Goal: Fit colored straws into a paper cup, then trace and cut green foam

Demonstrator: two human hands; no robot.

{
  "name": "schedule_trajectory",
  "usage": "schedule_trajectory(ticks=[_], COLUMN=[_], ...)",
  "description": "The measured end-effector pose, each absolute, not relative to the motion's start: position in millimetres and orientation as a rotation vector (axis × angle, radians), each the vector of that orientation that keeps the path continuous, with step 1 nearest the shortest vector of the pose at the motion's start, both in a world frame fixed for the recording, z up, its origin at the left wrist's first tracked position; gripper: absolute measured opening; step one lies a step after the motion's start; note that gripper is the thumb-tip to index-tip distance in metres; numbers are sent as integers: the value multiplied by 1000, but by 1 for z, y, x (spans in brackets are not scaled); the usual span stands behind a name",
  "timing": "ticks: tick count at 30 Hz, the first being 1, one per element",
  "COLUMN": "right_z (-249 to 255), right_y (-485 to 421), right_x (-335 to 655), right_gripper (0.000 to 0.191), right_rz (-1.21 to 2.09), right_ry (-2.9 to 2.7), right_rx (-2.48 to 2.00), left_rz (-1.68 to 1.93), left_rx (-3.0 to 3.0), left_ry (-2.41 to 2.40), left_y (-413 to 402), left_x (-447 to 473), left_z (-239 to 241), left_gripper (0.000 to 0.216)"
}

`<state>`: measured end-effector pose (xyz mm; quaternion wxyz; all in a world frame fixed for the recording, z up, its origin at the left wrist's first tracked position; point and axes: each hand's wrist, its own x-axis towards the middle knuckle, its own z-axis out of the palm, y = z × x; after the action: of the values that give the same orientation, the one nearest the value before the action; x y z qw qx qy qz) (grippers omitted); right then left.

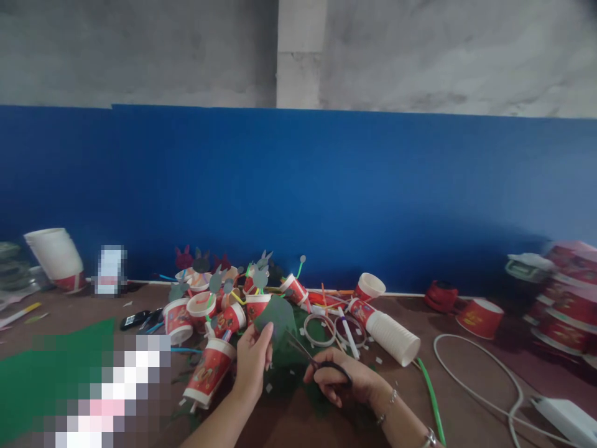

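My left hand (254, 354) pinches a piece of dark green paper (278, 322) between thumb and fingers, holding it up above the table. In my right hand (342, 376) is a pair of scissors (303, 350) with black handles, its blades pointing at the right edge of the paper. Whether the blades touch the paper I cannot tell. Just left of my left hand a red paper cup (209, 373) lies tilted. Behind it stand several red cups (201, 306) with paper animal heads (215, 280) on bent straws.
Rolls of tape (319, 330), a white marker (349, 335) and a stack of cups (392, 336) lie beyond the scissors. Green sheets (69, 354) cover the left. A white cable (494, 351) loops at right near a power strip (566, 417). A blue panel (298, 186) stands behind.
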<state>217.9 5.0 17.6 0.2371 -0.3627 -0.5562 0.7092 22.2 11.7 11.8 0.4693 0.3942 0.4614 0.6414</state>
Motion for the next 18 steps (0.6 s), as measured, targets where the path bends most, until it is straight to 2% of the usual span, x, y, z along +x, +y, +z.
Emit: schedule_trajectory(ticks=[7, 18], right_z=[14, 10], right_y=[7, 7], right_x=[211, 209], right_gripper=[32, 30], right_rz=[1833, 1755], right_ry=[-1539, -1596], right_rx=[-1035, -1047], left_rz=[1316, 1298], left_rx=[1084, 1141], left_ry=[1030, 1109], left_y=[8, 6], left_x=[26, 28], left_z=[9, 8], left_gripper=[39, 51])
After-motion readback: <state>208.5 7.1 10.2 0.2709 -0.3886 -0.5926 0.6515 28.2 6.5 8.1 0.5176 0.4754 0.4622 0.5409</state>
